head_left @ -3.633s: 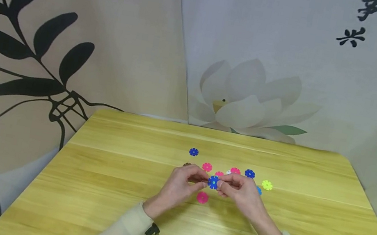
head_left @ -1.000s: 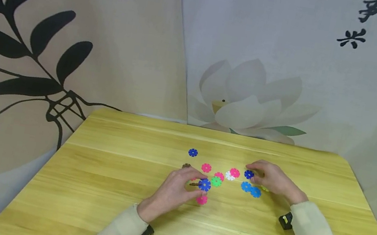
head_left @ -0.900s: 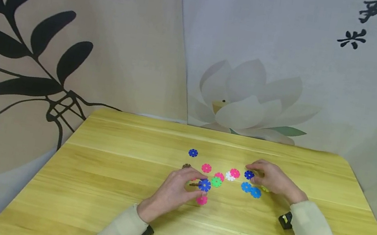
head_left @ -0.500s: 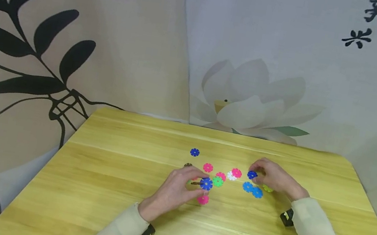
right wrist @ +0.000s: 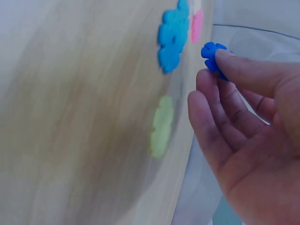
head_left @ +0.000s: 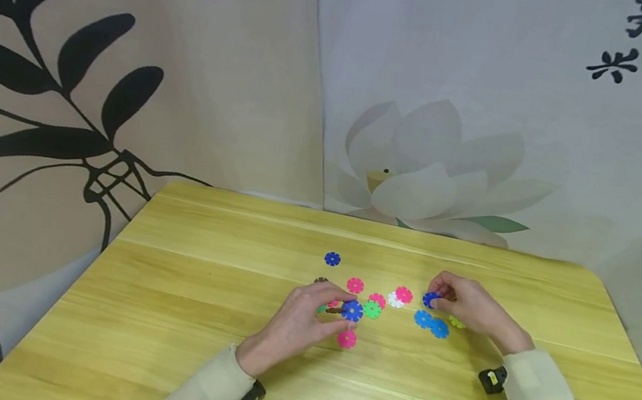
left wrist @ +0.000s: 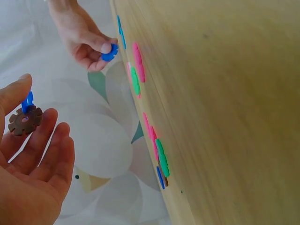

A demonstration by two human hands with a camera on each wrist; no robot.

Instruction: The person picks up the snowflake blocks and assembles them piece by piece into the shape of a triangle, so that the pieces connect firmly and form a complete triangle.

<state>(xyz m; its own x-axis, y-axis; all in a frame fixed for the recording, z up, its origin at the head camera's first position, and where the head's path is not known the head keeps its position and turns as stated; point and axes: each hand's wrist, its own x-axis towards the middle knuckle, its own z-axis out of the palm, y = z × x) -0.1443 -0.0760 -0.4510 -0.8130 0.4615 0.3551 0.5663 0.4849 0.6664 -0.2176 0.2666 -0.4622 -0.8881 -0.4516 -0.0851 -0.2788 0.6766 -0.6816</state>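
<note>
In the head view my left hand (head_left: 302, 315) pinches a blue notched snowflake disc (head_left: 352, 311) over the table. A brown notched disc (left wrist: 24, 121) stands crosswise against it, seen joined to it in the left wrist view. My right hand (head_left: 471, 310) pinches a second, darker blue disc (right wrist: 213, 52) between thumb and fingers, lifted off the tabletop in the right wrist view. Below that hand lie a yellow-green disc (right wrist: 162, 126) and two light blue discs (right wrist: 173, 37).
Between the hands lie pink (head_left: 403, 294), white (head_left: 395, 300) and green (head_left: 372, 310) discs, some overlapping. A dark blue disc (head_left: 333, 259) lies farther back, a pink one (head_left: 346, 339) nearer. The wooden table (head_left: 190, 256) meets a printed cloth backdrop (head_left: 240, 73).
My right hand has left the left hand's disc, reached right to the dark blue disc and picked it up. The left hand keeps its blue and brown pair nearly in place.
</note>
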